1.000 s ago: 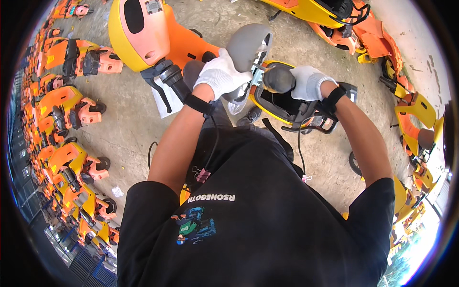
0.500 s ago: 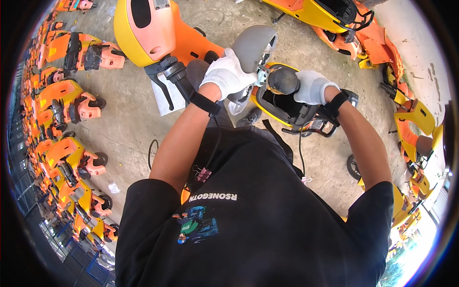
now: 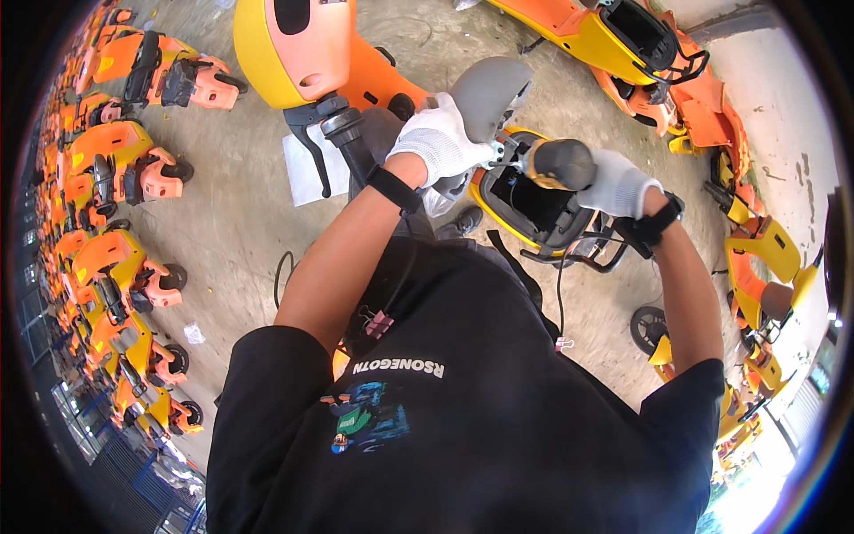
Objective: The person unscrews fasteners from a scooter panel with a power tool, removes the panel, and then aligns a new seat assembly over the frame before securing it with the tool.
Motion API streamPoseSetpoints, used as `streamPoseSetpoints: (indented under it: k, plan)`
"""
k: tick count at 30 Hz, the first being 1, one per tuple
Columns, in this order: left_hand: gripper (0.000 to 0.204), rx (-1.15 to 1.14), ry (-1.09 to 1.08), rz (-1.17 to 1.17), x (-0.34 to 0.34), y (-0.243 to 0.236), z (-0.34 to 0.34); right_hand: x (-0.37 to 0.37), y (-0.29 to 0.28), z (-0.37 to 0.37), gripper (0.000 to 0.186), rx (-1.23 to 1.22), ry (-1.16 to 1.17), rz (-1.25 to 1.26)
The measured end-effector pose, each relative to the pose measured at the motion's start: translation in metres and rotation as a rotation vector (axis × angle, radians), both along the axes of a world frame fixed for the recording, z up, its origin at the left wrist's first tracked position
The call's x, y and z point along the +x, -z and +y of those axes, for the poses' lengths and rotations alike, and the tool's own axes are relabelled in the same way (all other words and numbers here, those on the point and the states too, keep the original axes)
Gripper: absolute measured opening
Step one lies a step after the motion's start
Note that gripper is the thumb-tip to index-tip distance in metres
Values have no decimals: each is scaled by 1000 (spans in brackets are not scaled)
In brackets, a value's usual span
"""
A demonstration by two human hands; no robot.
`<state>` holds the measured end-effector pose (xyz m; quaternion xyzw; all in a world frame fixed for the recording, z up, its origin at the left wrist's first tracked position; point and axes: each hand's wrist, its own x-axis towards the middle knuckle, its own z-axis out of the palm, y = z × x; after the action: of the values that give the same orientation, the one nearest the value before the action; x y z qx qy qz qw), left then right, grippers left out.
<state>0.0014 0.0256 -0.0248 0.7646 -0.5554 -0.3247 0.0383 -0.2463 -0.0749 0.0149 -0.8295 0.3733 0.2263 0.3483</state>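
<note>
My left hand (image 3: 438, 138), in a white knit glove, is closed on the grey scooter seat (image 3: 487, 96), which stands tipped up with its metal bracket (image 3: 500, 153) facing right. My right hand (image 3: 617, 183), also gloved, is wrapped round a power drill (image 3: 566, 165) with a dark rounded back end and a yellowish body. The drill lies level, its thin bit pointing left at the bracket; whether the tip touches is too small to tell. Below the drill, the dark storage box (image 3: 539, 206) of a yellow scooter lies uncovered.
The scooter's yellow and orange front (image 3: 298, 53), with a black handlebar grip and brake lever (image 3: 311, 160), stands left of my left hand. Rows of similar scooters (image 3: 120, 156) fill the far left. More orange scooters (image 3: 636, 53) line the white wall at right.
My right hand and the drill have moved right, slightly back from the bracket, so more of the bit shows. My left hand stays on the tipped-up seat while the whole view shifts a little.
</note>
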Motion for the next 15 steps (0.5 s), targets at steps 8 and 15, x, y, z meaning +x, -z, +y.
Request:
streamPoseSetpoints:
  k: [8,15]
  plan:
    - [104,67,-30,30,2,-4,-2,-17,13,-21,35,-28,148,31]
    - [106,79,-18,30,4,-5,-2,-12,35,-17,37,34,220,59]
